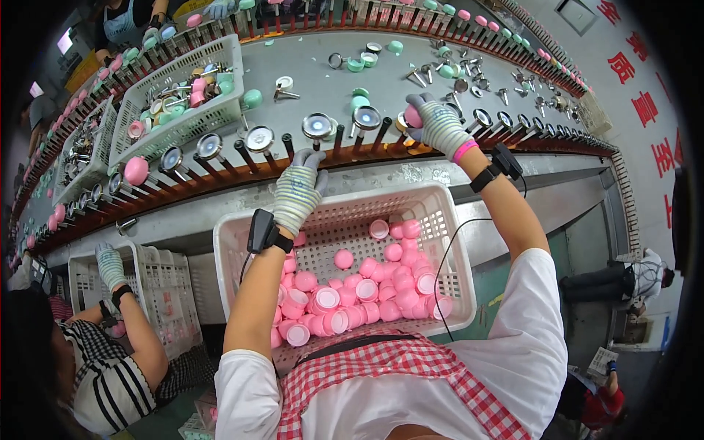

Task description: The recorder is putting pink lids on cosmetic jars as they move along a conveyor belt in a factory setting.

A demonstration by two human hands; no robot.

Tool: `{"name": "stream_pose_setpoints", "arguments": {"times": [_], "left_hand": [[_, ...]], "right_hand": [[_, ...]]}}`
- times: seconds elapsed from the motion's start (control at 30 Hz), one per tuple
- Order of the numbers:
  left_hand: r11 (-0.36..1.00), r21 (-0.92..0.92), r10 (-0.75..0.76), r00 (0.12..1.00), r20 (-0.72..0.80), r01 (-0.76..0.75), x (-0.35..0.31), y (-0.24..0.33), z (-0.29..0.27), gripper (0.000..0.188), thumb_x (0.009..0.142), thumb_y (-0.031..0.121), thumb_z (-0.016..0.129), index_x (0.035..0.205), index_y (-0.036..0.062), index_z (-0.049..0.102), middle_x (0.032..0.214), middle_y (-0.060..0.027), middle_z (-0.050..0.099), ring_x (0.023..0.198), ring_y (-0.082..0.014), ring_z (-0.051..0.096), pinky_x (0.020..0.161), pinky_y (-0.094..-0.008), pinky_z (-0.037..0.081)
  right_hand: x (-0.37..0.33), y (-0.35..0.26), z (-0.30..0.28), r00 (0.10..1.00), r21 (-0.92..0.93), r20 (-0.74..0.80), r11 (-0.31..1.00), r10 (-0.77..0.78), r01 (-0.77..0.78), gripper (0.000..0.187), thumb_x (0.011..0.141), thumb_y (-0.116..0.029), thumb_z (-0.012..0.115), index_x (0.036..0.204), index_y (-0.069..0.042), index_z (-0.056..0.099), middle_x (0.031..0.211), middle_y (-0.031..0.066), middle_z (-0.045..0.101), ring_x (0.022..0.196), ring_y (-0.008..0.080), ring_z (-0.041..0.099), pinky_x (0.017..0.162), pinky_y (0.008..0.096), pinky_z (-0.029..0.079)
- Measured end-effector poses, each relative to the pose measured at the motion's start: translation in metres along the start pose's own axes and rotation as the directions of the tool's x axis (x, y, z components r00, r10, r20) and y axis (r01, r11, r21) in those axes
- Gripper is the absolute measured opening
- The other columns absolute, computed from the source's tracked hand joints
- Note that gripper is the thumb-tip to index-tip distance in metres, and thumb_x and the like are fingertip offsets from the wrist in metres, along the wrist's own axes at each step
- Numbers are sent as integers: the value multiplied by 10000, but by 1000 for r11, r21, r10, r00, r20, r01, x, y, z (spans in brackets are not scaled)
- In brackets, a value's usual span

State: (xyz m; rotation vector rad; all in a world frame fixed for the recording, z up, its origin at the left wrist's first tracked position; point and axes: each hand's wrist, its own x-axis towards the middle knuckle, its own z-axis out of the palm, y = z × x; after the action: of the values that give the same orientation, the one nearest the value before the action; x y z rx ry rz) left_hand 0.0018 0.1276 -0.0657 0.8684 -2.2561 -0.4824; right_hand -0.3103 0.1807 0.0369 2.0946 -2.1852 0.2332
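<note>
The right hand [440, 130], in a striped glove with grey fingertips, has its grip closed on a pink cap [413, 116] at the near edge of the surface [315, 62], right of the middle — the cap is just beside the row of upright posts [339, 139]. The left hand [298, 192], gloved the same way, is at that edge further left, its bent fingertips among the posts; I cannot tell whether its grip holds anything. Several posts carry round metal-faced pieces [317, 125], in a line following the near edge. Below that edge, in front of the person, a white perforated crate [367, 205] holds many loose caps [367, 290], heaped mostly toward its near side — some show paler insides. Toward the surface's left end stands a white basket [187, 133] of pink and green caps mixed with metal parts; a green cap [252, 98] lies just beside it. Stemmed metal pieces [460, 86] lie scattered toward the right end. Beyond the near edge, at left, a co-worker's gloved hand [110, 265] is over another crate [165, 293].
</note>
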Motion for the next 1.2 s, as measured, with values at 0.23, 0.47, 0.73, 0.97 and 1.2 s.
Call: {"name": "stream_pose_setpoints", "arguments": {"times": [0.23,0.47,0.73,0.97,1.2], "left_hand": [[998,26,-54,998,40,53,2,0,2,324,852,190,608,1159,90,573,1153,-153,575,926,-355,624,797,-446,507],[995,29,-96,994,42,95,3,-4,1,345,856,206,602,1172,71,563,1126,-155,584,945,-351,622,813,-432,503],[992,47,-120,992,38,118,2,-2,6,296,878,225,564,1142,94,581,1103,-158,593,908,-361,632,795,-461,508],[993,12,-115,993,38,115,-5,-11,10,294,874,227,578,1135,94,589,1091,-163,601,909,-362,632,795,-457,507],[991,1,-136,987,79,137,0,-9,9,273,883,214,568,1129,98,594,1085,-161,612,927,-356,630,797,-448,507]], "right_hand": [[9,-40,15,1000,-85,-10,996,-26,25,542,708,-229,743,1168,-127,474,1065,173,560,884,389,628,727,482,509],[-12,-107,17,967,-159,-237,985,-96,59,446,684,-119,689,1091,-65,514,1015,182,576,805,360,636,690,452,529],[-176,-167,180,758,330,510,907,-406,263,339,754,-285,682,1017,-92,593,1009,156,578,931,345,617,754,451,523],[-164,-198,211,697,348,697,929,-168,-123,423,708,-217,701,1097,-98,584,1141,197,521,994,373,597,828,454,517],[-123,-147,48,991,654,-23,747,-133,115,517,724,-157,664,1209,-46,527,1095,194,570,1001,388,591,866,431,502]]}}
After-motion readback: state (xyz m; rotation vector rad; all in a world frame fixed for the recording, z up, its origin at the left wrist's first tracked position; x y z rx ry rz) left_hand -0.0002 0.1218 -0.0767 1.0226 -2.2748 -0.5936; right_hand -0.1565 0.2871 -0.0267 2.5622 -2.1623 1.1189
